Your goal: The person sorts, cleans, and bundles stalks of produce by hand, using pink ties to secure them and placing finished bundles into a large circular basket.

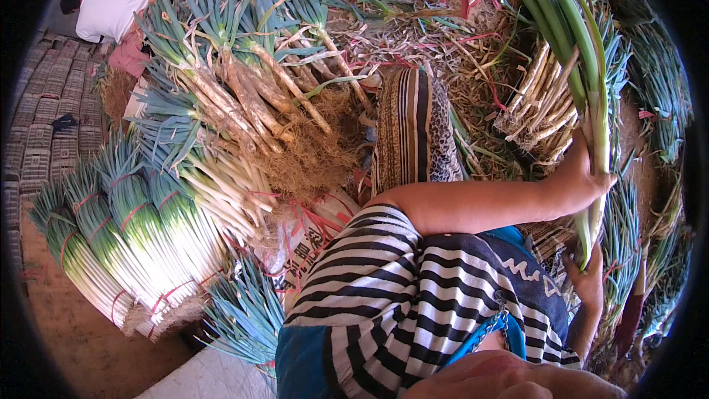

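My left hand grips the pale shaft of a large green onion at the right. Its long green leaves rise past the upper edge of the view. Lower down, my right hand is closed about the bottom end of the same onion, its fingers partly hidden. Just beyond my left hand lies a pile of onions with soiled pale stems. More untrimmed onions, with earthy stems and matted brown roots, are heaped to the left. Cleaner white-stemmed onions lie against that heap.
Several bundles of white onions, bound with red ties, lie at the left. Dry peelings litter the ground ahead of my patterned trouser leg. Onion greens line the right side. Another person bends at upper left beside stacked crates.
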Available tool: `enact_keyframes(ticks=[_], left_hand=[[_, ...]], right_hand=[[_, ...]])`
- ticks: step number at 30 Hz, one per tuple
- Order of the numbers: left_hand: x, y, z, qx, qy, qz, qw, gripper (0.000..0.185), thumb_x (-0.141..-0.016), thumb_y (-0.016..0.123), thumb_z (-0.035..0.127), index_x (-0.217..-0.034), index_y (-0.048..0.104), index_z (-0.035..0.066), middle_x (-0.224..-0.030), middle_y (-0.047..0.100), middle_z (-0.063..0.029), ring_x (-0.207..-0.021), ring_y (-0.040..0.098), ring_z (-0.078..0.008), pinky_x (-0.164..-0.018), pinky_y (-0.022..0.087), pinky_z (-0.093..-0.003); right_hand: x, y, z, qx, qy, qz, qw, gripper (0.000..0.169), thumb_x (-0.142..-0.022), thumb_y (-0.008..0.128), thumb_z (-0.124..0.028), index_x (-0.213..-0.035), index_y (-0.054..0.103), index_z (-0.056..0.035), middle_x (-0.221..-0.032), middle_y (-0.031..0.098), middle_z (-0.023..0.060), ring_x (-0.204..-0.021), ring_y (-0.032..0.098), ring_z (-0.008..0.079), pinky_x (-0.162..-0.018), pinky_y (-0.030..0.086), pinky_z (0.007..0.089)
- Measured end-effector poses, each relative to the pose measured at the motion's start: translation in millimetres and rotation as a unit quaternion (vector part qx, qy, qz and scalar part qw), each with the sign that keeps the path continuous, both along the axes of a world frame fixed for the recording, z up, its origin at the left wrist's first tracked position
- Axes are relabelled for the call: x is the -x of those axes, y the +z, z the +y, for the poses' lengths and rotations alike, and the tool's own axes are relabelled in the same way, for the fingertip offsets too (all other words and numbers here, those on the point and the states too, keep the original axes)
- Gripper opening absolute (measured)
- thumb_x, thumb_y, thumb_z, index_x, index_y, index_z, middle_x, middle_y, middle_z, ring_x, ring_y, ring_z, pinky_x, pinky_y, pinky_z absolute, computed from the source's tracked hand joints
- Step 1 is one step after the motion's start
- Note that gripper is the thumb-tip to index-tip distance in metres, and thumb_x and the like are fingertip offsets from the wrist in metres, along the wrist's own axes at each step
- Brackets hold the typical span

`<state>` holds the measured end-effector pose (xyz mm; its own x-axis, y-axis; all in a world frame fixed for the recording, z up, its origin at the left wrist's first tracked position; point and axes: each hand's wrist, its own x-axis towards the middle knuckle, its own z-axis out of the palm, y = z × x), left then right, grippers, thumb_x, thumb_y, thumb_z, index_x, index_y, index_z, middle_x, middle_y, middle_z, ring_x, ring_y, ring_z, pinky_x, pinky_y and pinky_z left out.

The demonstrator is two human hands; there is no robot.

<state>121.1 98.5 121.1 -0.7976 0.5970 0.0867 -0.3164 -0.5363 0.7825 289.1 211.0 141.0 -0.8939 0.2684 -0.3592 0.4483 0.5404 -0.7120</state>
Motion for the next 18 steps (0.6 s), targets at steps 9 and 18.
enact_keyframes(ticks=[9, 18], left_hand=[[-25.6, -25.7, 28.3, 0.052, -0.044, 0.146, 0.987, 0.087, -0.07, 0.067, 0.009, -0.129, 0.004, -0.004, -0.114, 0.032, -0.0197, -0.103, 0.038, -0.0268, -0.091, 0.035, -0.0358], [-36.5, 28.5, 6.2, -0.054, -0.234, 0.089, 0.967, 0.067, -0.062, 0.06, 0.0, -0.119, 0.024, -0.003, -0.081, 0.048, -0.0079, -0.073, 0.049, -0.018, -0.068, 0.043, -0.0297]], right_hand=[[-23.8, -9.2, 19.4, 0.054, -0.103, 0.065, 0.991, 0.062, -0.074, 0.057, 0.002, -0.129, 0.028, 0.0023, -0.103, 0.051, 0.0086, -0.088, 0.05, 0.0142, -0.075, 0.042, 0.0238], [-77.4, -22.4, 37.8, 0.136, -0.056, -0.016, 0.989, 0.075, -0.063, 0.068, -0.019, -0.124, 0.03, 0.0015, -0.1, 0.05, 0.008, -0.085, 0.05, 0.0171, -0.078, 0.04, 0.0297]])
